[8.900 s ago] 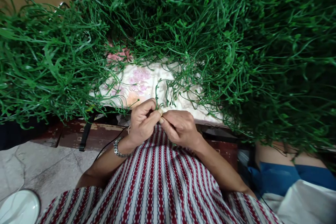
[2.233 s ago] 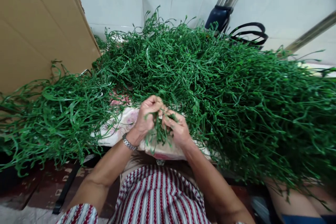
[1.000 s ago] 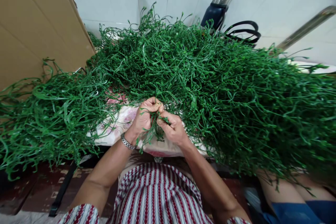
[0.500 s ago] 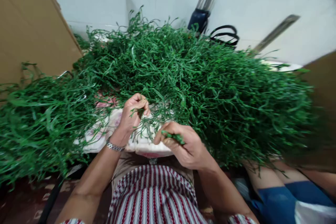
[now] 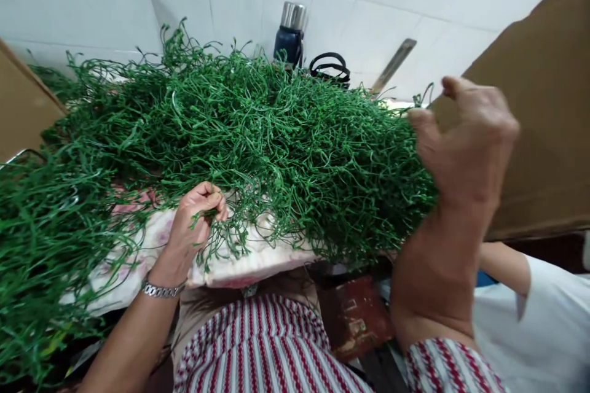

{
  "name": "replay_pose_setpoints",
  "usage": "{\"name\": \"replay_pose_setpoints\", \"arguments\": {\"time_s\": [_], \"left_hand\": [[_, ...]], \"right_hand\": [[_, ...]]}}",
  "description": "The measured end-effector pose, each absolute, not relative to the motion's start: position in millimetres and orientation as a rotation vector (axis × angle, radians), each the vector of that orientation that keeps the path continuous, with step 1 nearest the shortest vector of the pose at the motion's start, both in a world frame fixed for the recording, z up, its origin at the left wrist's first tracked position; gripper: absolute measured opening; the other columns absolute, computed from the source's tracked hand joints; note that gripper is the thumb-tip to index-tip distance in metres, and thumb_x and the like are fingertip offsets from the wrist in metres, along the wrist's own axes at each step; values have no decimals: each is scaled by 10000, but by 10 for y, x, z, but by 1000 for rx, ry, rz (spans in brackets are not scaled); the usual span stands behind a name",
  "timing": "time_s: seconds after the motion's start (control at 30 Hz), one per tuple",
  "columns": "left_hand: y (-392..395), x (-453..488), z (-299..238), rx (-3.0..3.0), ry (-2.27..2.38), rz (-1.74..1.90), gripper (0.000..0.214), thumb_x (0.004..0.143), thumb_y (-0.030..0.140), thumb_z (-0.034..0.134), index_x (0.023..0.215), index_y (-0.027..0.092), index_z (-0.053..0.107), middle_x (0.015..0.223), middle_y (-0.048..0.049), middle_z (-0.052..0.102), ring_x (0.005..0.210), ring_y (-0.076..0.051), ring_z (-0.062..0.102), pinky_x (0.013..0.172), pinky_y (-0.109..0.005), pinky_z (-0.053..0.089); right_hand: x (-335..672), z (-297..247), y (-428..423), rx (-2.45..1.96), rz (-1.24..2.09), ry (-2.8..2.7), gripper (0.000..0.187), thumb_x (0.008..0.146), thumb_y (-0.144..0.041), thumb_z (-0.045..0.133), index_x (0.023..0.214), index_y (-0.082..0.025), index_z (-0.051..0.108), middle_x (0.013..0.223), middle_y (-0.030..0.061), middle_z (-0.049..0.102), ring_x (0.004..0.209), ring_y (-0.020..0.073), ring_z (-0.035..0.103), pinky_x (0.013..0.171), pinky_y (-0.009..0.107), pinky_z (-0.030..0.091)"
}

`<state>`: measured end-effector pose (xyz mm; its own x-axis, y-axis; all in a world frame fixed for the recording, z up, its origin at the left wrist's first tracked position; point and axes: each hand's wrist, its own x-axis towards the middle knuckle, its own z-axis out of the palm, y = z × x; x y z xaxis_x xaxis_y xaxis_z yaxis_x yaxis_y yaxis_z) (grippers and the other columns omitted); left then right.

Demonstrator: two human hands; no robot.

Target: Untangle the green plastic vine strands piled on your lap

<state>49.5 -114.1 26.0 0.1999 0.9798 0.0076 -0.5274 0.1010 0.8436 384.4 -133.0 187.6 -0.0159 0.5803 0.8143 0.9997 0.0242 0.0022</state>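
A big tangled heap of thin green artificial-looking plant stems [image 5: 230, 110] spreads over the table in front of me. My left hand [image 5: 196, 215], with a metal watch [image 5: 161, 290] on its wrist, is pinched on a few green stems at the heap's near edge, above a white floral cloth [image 5: 161, 227]. My right hand [image 5: 474, 135] is raised at the right, past the heap's end and in front of a cardboard box [image 5: 544, 104]. Its thumb and forefinger stand apart with nothing visible between them; the other fingers are partly hidden.
By the tiled wall stand a dark blue flask with a silver cap [image 5: 290, 37] and something with black handles [image 5: 329, 67]. A flat strip [image 5: 394, 67] leans there. More cardboard [image 5: 27, 104] is at left. A co-worker's arm and white sleeve [image 5: 544, 307] are close at my right.
My right hand has moved from beside my left hand up to the right, and the green pieces it held no longer show. My left hand keeps its pinch. The view has turned right.
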Motion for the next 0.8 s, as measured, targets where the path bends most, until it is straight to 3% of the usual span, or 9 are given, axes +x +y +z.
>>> {"name": "replay_pose_setpoints", "arguments": {"time_s": [0.07,0.17,0.3,0.47,0.63,0.73,0.8], "left_hand": [[-1163,500,291,866,687,1273,144,658,180,667,679,156,526,526,28,533,399,-83,464,444,-234,399],[-1250,518,381,923,723,1346,140,647,188,690,691,162,559,576,29,542,419,-85,477,465,-243,406],[-1420,589,499,1045,813,1447,95,651,164,699,682,167,609,670,17,543,562,-89,506,563,-231,415],[-1538,657,523,1258,854,1454,97,659,157,701,588,156,636,637,9,533,642,-95,473,604,-210,384],[-1581,553,527,1165,856,1406,85,647,205,732,613,160,669,650,3,599,625,-93,517,587,-205,413],[-1627,450,494,1073,829,1394,185,679,282,711,822,165,699,687,-12,619,618,-102,536,588,-218,434],[-1682,395,438,1054,851,1355,233,685,306,707,861,155,684,694,-15,615,621,-104,539,592,-217,435]], "right_hand": [[3672,1747,-1502,-1421,-944,-1598,276,899,-280,447,1024,-131,643,942,118,659,933,212,591,843,341,434],[3284,1467,-1718,-1166,-750,-1744,154,836,-144,526,891,-165,668,797,40,671,766,135,611,725,255,458],[2736,1045,-1809,-1065,60,-2068,131,848,-163,525,916,-169,637,791,29,654,684,103,581,646,222,448],[2190,606,-1717,-1013,929,-1899,238,859,-341,532,1000,-151,554,718,-1,568,611,88,516,564,211,425],[1953,408,-1650,-987,1120,-1776,204,838,-343,553,758,-159,513,621,-31,456,556,71,426,511,196,368],[1963,406,-1639,-947,1182,-1741,171,849,-323,537,807,-157,545,650,-16,491,570,78,443,527,204,377],[1988,412,-1631,-918,1207,-1719,152,839,-310,556,854,-159,563,684,-10,517,588,80,459,547,208,386]]}}
